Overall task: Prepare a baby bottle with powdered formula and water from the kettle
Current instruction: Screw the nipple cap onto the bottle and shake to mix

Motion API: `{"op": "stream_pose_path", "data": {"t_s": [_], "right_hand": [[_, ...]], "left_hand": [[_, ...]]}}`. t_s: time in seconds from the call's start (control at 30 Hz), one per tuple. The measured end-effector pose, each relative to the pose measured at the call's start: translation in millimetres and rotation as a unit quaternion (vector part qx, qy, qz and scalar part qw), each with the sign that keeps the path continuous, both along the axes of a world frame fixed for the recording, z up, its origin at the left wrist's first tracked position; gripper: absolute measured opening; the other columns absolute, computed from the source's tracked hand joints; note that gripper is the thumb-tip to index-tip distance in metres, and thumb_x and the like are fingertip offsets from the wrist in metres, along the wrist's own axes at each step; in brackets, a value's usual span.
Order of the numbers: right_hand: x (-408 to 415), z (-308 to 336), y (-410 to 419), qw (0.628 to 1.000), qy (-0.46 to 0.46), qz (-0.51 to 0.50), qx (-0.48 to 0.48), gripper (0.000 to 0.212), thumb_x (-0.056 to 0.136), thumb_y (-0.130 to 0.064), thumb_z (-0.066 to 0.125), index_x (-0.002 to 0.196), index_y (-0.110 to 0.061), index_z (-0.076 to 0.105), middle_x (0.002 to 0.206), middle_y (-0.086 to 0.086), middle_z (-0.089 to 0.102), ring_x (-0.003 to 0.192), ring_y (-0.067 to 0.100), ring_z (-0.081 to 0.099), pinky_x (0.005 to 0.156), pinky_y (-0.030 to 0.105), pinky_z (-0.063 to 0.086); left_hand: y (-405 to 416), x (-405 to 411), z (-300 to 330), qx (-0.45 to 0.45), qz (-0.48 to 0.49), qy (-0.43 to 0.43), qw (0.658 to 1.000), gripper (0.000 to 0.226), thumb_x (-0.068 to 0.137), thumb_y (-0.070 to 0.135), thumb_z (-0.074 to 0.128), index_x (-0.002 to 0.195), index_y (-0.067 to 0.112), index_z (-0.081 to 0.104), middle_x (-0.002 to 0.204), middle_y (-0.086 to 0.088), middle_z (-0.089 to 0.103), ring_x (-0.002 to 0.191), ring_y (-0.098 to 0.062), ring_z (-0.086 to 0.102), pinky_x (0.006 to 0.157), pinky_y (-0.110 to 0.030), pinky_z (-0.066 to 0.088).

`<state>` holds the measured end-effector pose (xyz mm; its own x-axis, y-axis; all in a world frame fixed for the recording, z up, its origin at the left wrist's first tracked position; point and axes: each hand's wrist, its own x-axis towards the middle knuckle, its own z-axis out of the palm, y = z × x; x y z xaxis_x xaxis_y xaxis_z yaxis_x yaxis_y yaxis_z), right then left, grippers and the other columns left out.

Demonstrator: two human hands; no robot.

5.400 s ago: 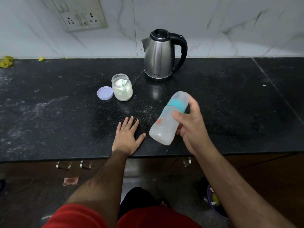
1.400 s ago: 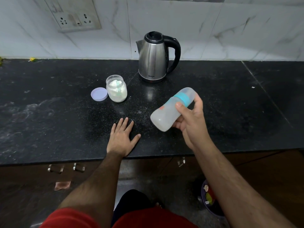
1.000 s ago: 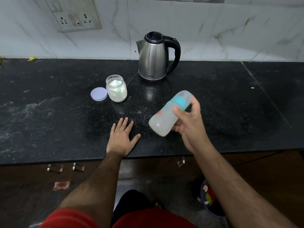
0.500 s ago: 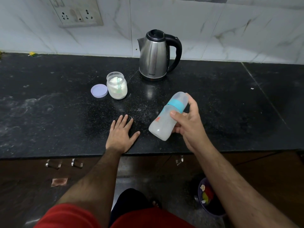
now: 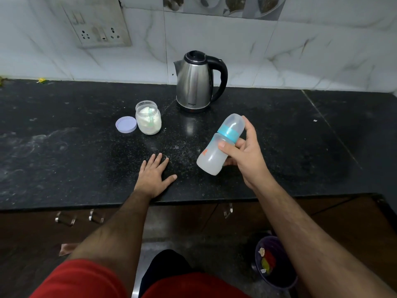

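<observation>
I see my right hand (image 5: 247, 155) holding the capped, cloudy-white plastic baby bottle with teal collar (image 5: 221, 145) tilted, in front of the steel kettle (image 5: 194, 82). Filling looks done; I judge mixing remains. My left hand (image 5: 153, 178) lies flat on the black worktop (image 5: 64, 147).

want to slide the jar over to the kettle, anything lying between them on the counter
Nothing lies there: in the head view the counter between the powder jar and the kettle is bare, save a faint dusting of spilled powder.
</observation>
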<state>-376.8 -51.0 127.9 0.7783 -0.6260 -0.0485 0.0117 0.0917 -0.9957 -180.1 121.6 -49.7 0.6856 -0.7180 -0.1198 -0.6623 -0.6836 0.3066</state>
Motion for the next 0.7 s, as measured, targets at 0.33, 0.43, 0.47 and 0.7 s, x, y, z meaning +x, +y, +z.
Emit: {"op": "stream_pose_path", "data": {"t_s": [0.33,0.43,0.47,0.7], "right_hand": [[-4,-3,-11,0.998,0.028,0.025,-0.047,0.048,0.083,-0.002,0.075,0.124,-0.017,0.056,0.118,0.003,0.071,0.105,0.02,0.071,0.076,0.035,0.06],[-5,-8,-16,0.997,0.036,0.033,-0.056,0.048,0.082,-0.001,0.076,0.12,-0.023,0.056,0.115,-0.001,0.071,0.1,0.016,0.072,0.077,0.033,0.06],[-4,-10,-17,0.997,0.037,0.035,-0.056,0.048,0.082,0.0,0.075,0.118,-0.025,0.056,0.113,-0.002,0.072,0.098,0.014,0.072,0.075,0.031,0.06],[5,-21,-26,0.995,0.057,0.062,-0.06,0.054,0.078,0.004,0.077,0.12,-0.024,0.058,0.116,0.002,0.071,0.102,0.018,0.07,0.072,0.029,0.058]], "left_hand": [[-11,9,32,0.064,0.001,0.105,0.992,0.079,0.093,0.054,0.056,0.157,0.023,0.021,0.167,-0.002,0.004,0.154,-0.02,-0.002,0.124,-0.044,0.004],[-16,7,50,0.046,0.02,0.149,0.988,0.07,0.093,0.049,0.06,0.153,0.02,0.034,0.165,-0.004,0.018,0.153,-0.023,0.012,0.122,-0.041,0.016],[-18,4,56,0.023,0.026,0.161,0.986,0.066,0.093,0.046,0.061,0.149,0.02,0.041,0.161,-0.005,0.029,0.15,-0.024,0.023,0.12,-0.038,0.022],[-37,-36,107,-0.257,0.029,0.349,0.901,0.029,0.095,0.024,0.065,0.123,0.018,0.066,0.116,-0.002,0.072,0.101,-0.014,0.071,0.103,-0.04,0.05]]}}
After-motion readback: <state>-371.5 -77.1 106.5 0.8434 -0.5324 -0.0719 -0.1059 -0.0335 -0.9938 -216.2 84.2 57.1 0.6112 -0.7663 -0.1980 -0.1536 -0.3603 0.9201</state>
